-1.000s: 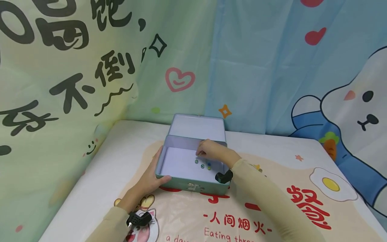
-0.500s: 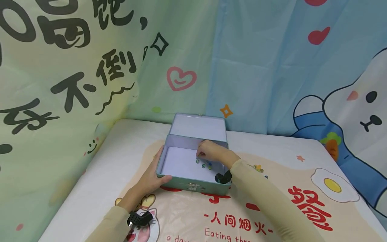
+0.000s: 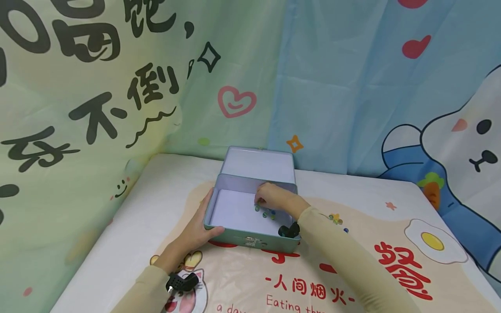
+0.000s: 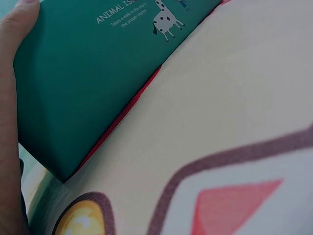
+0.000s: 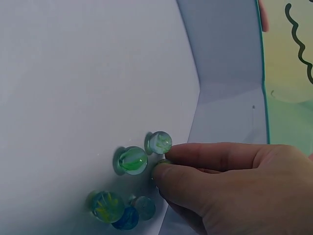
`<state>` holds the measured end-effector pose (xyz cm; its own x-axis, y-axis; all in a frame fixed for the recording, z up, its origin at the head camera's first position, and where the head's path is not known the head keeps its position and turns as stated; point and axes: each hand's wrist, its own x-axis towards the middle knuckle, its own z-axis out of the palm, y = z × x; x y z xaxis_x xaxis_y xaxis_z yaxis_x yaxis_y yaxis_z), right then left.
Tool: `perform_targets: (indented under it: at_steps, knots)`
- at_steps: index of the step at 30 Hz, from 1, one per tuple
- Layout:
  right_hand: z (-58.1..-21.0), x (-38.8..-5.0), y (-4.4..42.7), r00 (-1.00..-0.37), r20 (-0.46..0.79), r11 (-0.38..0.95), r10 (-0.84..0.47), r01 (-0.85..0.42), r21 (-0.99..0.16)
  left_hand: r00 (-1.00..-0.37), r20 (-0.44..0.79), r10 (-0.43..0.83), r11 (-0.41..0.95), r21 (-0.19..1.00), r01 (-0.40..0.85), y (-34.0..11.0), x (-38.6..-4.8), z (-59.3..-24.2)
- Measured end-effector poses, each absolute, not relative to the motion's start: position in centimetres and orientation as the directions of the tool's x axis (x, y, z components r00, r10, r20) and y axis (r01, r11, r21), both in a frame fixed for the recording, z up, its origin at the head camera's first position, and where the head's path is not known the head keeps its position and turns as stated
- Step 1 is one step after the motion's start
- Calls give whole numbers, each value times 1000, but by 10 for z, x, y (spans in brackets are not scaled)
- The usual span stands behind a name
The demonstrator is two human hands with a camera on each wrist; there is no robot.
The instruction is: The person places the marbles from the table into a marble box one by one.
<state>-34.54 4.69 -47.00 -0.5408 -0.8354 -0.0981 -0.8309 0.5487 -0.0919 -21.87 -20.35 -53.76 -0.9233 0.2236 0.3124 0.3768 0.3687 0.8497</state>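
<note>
At two o'clock in the box (image 3: pixel 231 208), my right hand (image 5: pixel 239 181) pinches a marble (image 5: pixel 164 161); slick glass could squirt loose and scatter the other marbles (image 5: pixel 132 160) beside it. My left hand (image 3: pixel 197 224) grips the eight o'clock corner; slackening could let everything slide.

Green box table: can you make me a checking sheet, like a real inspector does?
Surface: patterned table cover, white and peach, with red writing.
Job's things: green box, lid open; at least five glass marbles inside.
Clutter: small coloured spots by the right sleeve, too small to identify.
Grips: left hand holds the box's near left corner; right hand pinches what looks like another marble, mostly hidden.
Cables: nothing seen.
Surroundings: printed cloth backdrop behind the table.
</note>
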Motion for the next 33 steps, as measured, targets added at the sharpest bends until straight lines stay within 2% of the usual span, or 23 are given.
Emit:
perform_targets:
  at_steps: [11, 20, 33]
  knots:
    - [-469, -346, 49, -537, -110, 546, -836, -835, -72, -920, 317, 228, 384, 840, 385, -203, -220, -538]
    - [-454, -342, 53, -622, -130, 636, -772, -757, -151, -932, 296, 209, 386, 851, 357, -202, -219, -539]
    - [-430, -336, 71, -592, 48, 575, -804, -797, -186, -935, 287, 208, 376, 859, 348, -202, -217, -537]
